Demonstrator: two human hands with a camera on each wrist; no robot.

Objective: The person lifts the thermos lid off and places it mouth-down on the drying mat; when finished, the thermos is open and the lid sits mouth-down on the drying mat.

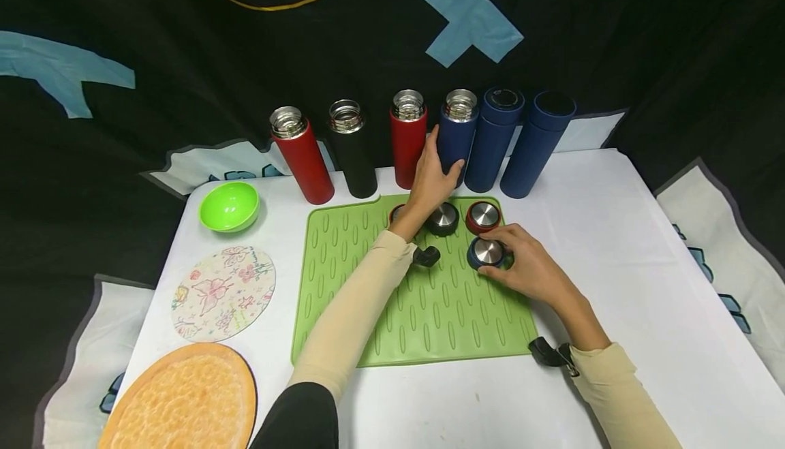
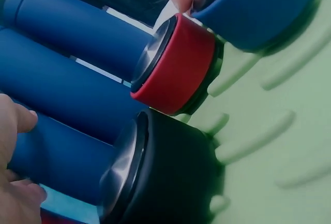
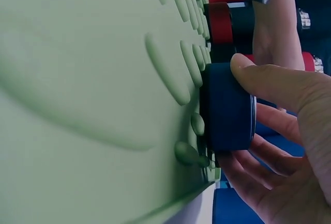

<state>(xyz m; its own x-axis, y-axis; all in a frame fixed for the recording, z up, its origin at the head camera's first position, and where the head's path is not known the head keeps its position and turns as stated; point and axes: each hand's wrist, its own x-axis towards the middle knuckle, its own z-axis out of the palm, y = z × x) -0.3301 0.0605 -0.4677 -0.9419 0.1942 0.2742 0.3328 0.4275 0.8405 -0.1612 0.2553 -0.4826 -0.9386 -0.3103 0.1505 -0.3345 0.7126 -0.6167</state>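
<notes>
My left hand (image 1: 434, 180) is round an uncapped blue thermos bottle (image 1: 456, 137) standing upright at the back, thumb on its right side. In the left wrist view, fingertips lie against the blue body. My right hand (image 1: 532, 265) grips a blue bottle lid (image 1: 488, 254) with a steel top, thumb and fingers on its sides. The right wrist view has this lid (image 3: 230, 107) low at the green mat's surface. Just behind it on the mat sit a red lid (image 1: 483, 216) and a black lid (image 2: 181, 167). Another red-rimmed lid (image 1: 396, 213) is partly hidden by my left wrist.
Left of the held bottle stand two uncapped red bottles (image 1: 304, 166) and an uncapped black bottle (image 1: 354, 163). To its right are two capped blue bottles (image 1: 533, 152). The ribbed green mat (image 1: 429, 319) covers mid-table. A green bowl (image 1: 229, 207), a butterfly-patterned round mat (image 1: 223, 292) and a pie-like disc (image 1: 184, 401) lie left.
</notes>
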